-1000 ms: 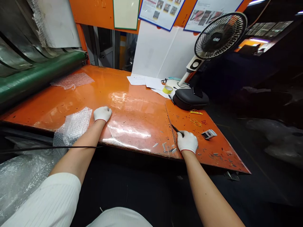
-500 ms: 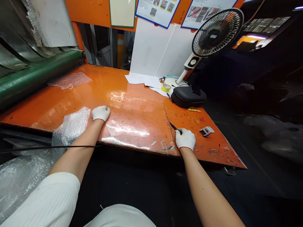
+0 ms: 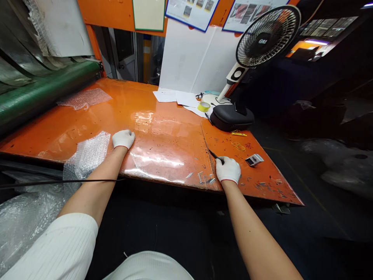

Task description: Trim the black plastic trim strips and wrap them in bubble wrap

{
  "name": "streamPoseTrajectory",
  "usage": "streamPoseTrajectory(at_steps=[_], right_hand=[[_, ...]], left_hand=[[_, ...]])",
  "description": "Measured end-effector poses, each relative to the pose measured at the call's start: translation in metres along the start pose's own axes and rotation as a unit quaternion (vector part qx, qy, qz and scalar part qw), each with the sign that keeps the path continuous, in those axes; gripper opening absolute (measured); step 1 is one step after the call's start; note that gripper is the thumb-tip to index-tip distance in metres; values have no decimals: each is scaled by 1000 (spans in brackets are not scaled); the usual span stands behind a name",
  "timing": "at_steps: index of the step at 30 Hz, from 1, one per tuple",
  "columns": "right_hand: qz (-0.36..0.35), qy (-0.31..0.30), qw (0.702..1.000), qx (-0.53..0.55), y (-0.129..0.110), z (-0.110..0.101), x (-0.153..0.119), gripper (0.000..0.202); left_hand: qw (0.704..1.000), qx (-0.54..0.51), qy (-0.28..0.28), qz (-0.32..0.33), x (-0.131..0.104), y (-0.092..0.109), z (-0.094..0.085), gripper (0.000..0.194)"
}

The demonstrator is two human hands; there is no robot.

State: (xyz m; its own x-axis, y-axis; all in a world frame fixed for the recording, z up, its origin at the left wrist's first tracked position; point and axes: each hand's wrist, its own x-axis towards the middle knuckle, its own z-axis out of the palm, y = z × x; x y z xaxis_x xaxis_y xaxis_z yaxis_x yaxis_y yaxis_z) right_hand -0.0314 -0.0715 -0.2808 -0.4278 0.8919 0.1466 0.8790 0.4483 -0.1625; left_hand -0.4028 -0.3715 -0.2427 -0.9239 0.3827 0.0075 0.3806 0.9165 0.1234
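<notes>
My left hand (image 3: 123, 139), in a white glove, rests on the orange tabletop (image 3: 169, 136) with its fingers curled into a fist. Nothing sticks out of it. Just left of it lies a piece of bubble wrap (image 3: 92, 149), partly hanging over the front edge behind my forearm. In my right hand (image 3: 228, 169), also gloved, the fingers are closed around a slim black pointed tool (image 3: 214, 154). Its tip points away to the left, close to a seam in the table covering; the grip hides its exact kind. Small metal slivers (image 3: 205, 178) lie beside this hand.
A small white-and-grey box (image 3: 254, 160), yellow rubber bands (image 3: 238, 146) and a yellow cutter (image 3: 239, 134) lie at the right. Behind stand a black case (image 3: 232, 118), yellow tape roll (image 3: 203, 107), papers (image 3: 186, 98) and a fan (image 3: 266, 39). A green roller (image 3: 49, 83) borders the left.
The view has shifted very slightly. Both hands stay in place, with the black tool still in my right hand.
</notes>
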Motion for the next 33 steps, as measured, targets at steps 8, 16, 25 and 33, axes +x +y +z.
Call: streamPoseTrajectory(at_steps=[8,16,25,33], right_hand=[[-6,15,1000,9,5,7,2,44],[-1,6,1000,7,2,2,0,45],[-4,15,1000,24,4,3,-1,44],[3,69,993,99,27,32,13,35]], left_hand=[[1000,-5,8,-1,2,-1,3,52],[1000,-18,10,-2,7,-5,9,52],[1000,-3,13,6,7,-2,8,53],[999,-14,27,14,11,1,12,50]])
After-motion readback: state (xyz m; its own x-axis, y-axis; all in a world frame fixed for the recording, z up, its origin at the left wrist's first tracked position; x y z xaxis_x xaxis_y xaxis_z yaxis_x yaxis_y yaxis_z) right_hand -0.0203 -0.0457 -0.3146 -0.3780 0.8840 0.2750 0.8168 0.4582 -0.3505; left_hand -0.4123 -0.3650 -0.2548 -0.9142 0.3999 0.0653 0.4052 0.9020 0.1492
